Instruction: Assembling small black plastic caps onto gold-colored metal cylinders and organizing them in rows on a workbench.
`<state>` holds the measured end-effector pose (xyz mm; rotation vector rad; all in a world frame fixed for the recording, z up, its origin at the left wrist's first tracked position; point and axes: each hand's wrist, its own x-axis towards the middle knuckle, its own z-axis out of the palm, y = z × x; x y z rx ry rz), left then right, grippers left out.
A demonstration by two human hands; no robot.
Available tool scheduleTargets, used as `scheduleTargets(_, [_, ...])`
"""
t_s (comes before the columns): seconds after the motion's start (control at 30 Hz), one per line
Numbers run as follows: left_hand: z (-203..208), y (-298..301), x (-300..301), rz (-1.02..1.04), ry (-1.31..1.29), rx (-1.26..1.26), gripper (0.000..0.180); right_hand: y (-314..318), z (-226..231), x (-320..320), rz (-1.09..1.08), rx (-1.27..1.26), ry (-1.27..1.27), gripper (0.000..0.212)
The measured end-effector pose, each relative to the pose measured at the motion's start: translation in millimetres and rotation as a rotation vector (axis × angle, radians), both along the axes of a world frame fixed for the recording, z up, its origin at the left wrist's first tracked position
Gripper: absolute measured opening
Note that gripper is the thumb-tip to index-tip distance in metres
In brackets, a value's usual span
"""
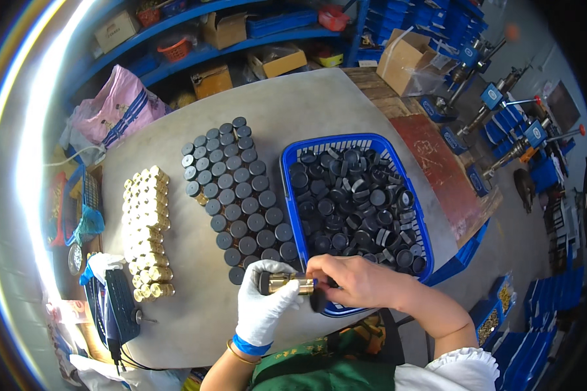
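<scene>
My left hand [261, 309], in a white glove with a blue band at the wrist, is closed around a brass cylindrical fitting [284, 285] lying sideways, with a black cap on its left end. Bare, my right hand [352, 280] pinches at the fitting's right end, where a round black cap [317, 300] shows tilted below the fingers. Part of that cap is hidden by the fingers. Just beyond my right hand stands a blue basket [292, 208] full of loose black caps [346, 195]. Rows of black-capped fittings [241, 189] stand upright left of the basket.
Uncapped brass fittings [150, 221] form a block at the left of the grey table [195, 326]. A dark blue container [120, 306] with a cabled tool sits at the near left edge. Hand presses [492, 98] and a cardboard box [411, 62] are at the far right.
</scene>
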<state>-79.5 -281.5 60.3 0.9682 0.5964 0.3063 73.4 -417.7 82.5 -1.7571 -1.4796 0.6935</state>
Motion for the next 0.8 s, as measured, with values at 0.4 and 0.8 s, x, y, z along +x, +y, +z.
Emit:
scheduleTargets(0.4, [-18,7,4,0.242,-0.045,0.073,0.019,-12,1,-4,-0.242,0.064,0.181,0.027])
scheduleTargets(0.8, [-28,17,-57,0.249,-0.033,0.09,0.02,6,-86,-104,0.008,-0.393,-0.075,0.053])
